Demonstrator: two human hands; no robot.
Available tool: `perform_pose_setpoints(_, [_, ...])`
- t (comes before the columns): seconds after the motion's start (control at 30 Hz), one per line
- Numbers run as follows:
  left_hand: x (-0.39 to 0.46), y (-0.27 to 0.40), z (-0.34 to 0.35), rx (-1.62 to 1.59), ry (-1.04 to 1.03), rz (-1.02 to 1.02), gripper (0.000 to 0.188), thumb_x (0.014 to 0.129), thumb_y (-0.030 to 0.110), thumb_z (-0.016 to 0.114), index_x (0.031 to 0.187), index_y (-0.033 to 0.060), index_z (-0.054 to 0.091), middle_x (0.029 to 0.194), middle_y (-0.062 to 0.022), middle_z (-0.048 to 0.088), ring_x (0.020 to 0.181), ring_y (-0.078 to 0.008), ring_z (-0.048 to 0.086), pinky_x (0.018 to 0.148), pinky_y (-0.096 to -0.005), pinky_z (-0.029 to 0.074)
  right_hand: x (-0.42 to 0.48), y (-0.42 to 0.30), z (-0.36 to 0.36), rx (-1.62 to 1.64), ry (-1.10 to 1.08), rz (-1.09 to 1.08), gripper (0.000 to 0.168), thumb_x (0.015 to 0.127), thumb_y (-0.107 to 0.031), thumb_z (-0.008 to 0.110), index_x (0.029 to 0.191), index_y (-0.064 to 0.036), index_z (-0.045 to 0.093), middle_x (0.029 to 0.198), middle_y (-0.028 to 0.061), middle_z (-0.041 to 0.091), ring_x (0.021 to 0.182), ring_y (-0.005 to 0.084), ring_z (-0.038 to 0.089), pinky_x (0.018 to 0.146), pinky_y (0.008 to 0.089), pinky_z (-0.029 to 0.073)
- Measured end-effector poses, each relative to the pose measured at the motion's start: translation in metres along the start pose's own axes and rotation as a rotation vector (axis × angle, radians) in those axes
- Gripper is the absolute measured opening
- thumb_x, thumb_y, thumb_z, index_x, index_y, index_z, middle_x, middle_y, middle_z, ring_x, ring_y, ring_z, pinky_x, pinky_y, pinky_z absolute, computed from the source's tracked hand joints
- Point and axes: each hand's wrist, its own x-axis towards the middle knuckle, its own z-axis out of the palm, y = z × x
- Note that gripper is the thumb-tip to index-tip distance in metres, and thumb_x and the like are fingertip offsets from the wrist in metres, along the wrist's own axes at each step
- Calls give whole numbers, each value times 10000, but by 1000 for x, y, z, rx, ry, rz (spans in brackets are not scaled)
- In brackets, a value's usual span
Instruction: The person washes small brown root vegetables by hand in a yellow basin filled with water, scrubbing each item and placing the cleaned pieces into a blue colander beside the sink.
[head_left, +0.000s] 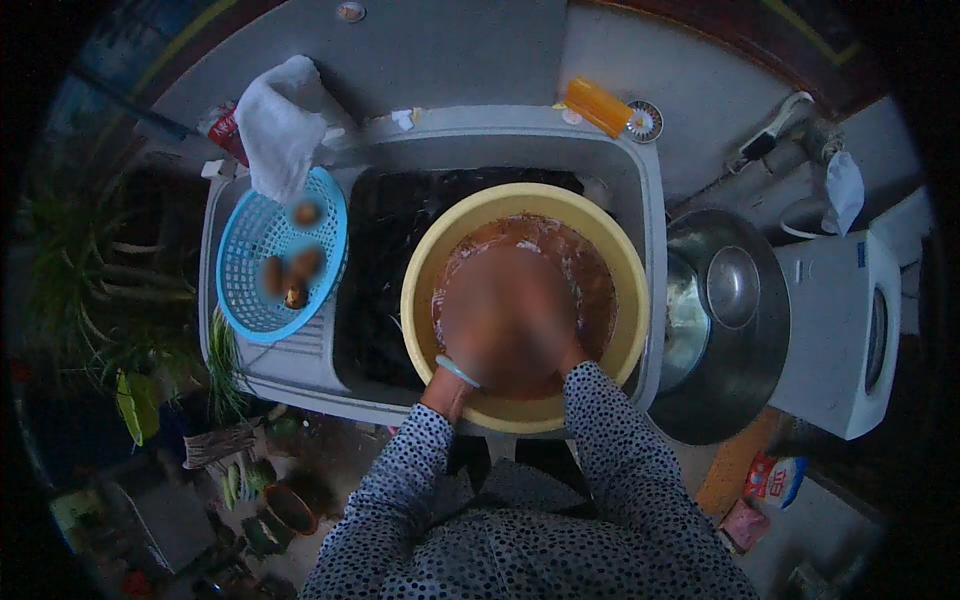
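Observation:
Both my left hand (484, 319) and my right hand (544, 311) are close together in a yellow plastic basin (418, 300) of reddish-brown liquid (596, 300). A blur covers them, so their fingers and anything between them cannot be made out. A pale bangle (456, 370) circles my left wrist. The basin stands in a sink (656, 225) with dark water (379, 247) around it. On the drainboard to the left, a blue plastic colander (231, 277) holds several brown, roundish items (296, 297), partly blurred.
A white cloth (277, 127) hangs over the colander's back edge. Behind the sink lie an orange object (598, 107) and a metal sink strainer (645, 121). To the right are a large metal basin (757, 375) and a white appliance (832, 330). Green leafy plants (221, 360) are at left.

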Motion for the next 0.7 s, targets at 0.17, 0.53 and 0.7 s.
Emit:
perform_pose_setpoints(0.17, [4, 8, -17, -366, -9, -226, 367, 974, 249, 455, 1266, 33, 510, 1205, -122, 584, 1081, -224, 572, 895, -341, 469, -13, -15, -4, 53, 205, -35, 289, 931, -268, 556, 1130, -60, 582, 1108, 154, 595, 993, 322, 556, 851, 457, 480])
perform_pose_setpoints(0.53, [-1, -12, 19, 89, -3, 123, 392, 981, 249, 444, 1309, 35, 475, 1281, -128, 541, 1145, -226, 540, 944, -340, 448, -1, 3, 3, 45, 49, -7, 342, 953, -303, 532, 1200, -68, 553, 1168, 156, 570, 1036, 331, 537, 896, 464, 459])
perform_pose_setpoints(0.7, [14, -12, -8, 394, -131, 311, 405, 984, 248, 439, 1328, 36, 460, 1315, -131, 522, 1174, -227, 526, 966, -339, 439, -6, 8, -4, 61, 117, 63, 359, 963, -315, 513, 1221, -67, 538, 1183, 160, 561, 1052, 339, 531, 919, 462, 445])
